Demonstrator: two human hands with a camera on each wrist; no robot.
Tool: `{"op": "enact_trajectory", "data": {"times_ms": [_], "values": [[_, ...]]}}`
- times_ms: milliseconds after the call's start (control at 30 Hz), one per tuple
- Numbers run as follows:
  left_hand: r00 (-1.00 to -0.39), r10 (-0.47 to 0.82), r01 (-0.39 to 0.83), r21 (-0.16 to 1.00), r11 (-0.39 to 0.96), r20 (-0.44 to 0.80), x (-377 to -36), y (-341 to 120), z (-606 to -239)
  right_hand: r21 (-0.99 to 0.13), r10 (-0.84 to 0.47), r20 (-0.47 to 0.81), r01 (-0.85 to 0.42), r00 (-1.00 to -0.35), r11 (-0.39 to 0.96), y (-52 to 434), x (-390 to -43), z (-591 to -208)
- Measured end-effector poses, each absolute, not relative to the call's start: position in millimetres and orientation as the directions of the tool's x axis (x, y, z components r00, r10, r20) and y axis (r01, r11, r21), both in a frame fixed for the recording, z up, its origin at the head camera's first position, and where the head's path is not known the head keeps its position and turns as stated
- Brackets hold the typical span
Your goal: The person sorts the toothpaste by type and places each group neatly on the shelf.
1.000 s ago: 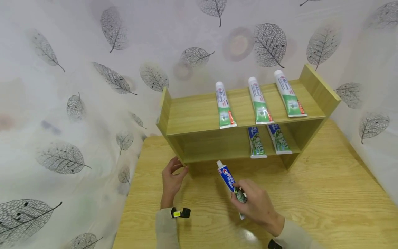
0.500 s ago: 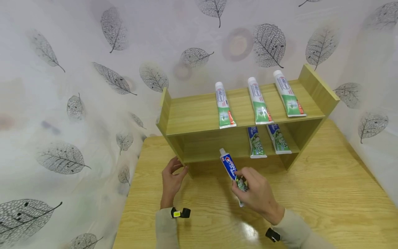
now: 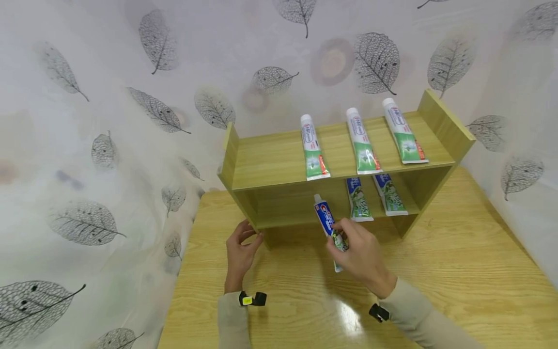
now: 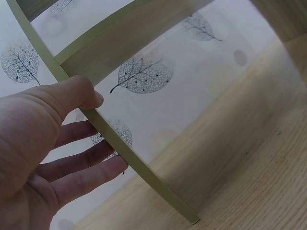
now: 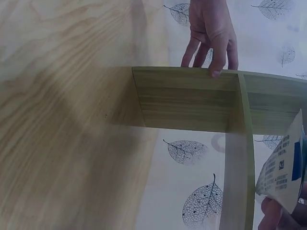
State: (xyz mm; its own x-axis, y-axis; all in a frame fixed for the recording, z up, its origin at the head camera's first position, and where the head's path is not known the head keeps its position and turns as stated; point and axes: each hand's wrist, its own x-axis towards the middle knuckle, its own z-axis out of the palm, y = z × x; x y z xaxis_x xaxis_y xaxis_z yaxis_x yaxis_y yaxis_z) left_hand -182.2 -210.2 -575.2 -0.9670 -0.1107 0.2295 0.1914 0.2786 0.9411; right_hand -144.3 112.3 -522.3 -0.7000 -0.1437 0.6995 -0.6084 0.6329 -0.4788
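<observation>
Near the middle of the head view, my right hand (image 3: 364, 254) pinches a blue and green toothpaste tube (image 3: 324, 215) between thumb and fingers. Its white cap points up and away, level with the lower shelf opening. The crimped end and printed back of this tube (image 5: 283, 172) show in the right wrist view. My left hand (image 3: 241, 249) holds the left side panel (image 4: 139, 167) of a small wooden shelf (image 3: 266, 155), thumb on one face and fingers on the other. Two similar tubes (image 3: 359, 203) (image 3: 391, 196) lie on the lower board.
On the top board lie three white and green toothpaste tubes (image 3: 313, 150) (image 3: 363, 143) (image 3: 405, 133), caps toward the back. The shelf stands on a wood-grain table (image 3: 471, 271). Behind it hangs a pale leaf-patterned covering (image 3: 174, 43).
My right hand has moved the toothpaste tube forward and slightly right, so its cap is now before the lower shelf opening. The left hand stays on the side panel.
</observation>
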Motion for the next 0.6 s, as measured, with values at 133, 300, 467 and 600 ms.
{"op": "enact_trajectory", "data": {"times_ms": [133,300,467,600], "values": [[-0.967,-0.114,0.188,0.942,0.278,0.227,-181.7,-210.1,-575.9,-0.484,-0.148,0.674,-0.584,-0.724,0.652,109.1,-151.6,-517.0],[-0.968,-0.115,0.185,0.941,0.283,0.224,-181.3,-209.5,-577.5,-0.479,-0.146,0.66,-0.562,-0.737,0.674,101.9,-160.9,-511.5],[-0.966,-0.112,0.196,0.941,0.275,0.234,-181.7,-209.5,-577.4,-0.475,-0.131,0.662,-0.548,-0.738,0.688,94.4,-170.8,-507.5],[-0.965,-0.114,0.199,0.942,0.272,0.237,-182.6,-209.7,-577.2,-0.506,-0.111,0.624,-0.509,-0.773,0.696,89.5,-177.2,-502.7]]}}
